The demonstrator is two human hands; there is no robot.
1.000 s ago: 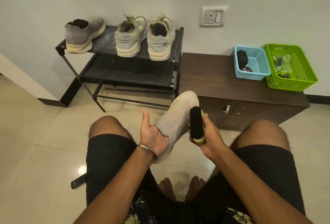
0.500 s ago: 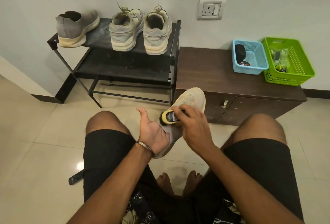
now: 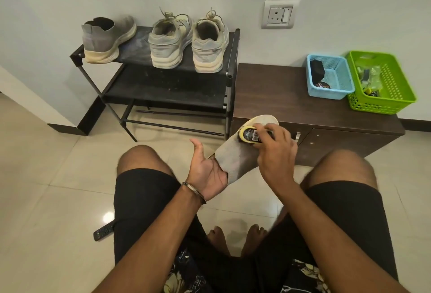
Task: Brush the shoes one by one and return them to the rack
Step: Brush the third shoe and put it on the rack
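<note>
Sitting with bare knees apart, a person holds a grey shoe (image 3: pixel 238 159) up in front of them, toe pointing away toward the brown cabinet (image 3: pixel 275 96). The left hand (image 3: pixel 206 171) has its fingers tucked inside the back of the shoe, and the thumb sticks out straight. The right hand (image 3: pixel 276 150) has its fingers curled tight round a yellow brush (image 3: pixel 250 135), which is pressed down on the top of the shoe near the toe. On the top shelf of the black rack (image 3: pixel 231 59) stand three more shoes: one grey shoe (image 3: pixel 107 38) on the left and a laced pair (image 3: pixel 189 40) side by side on the right, heels facing the person. A blue basket (image 3: pixel 335 89) and a green basket (image 3: pixel 396 82) sit touching on the cabinet. A black remote (image 3: pixel 103 232) lies on the floor by the left leg
</note>
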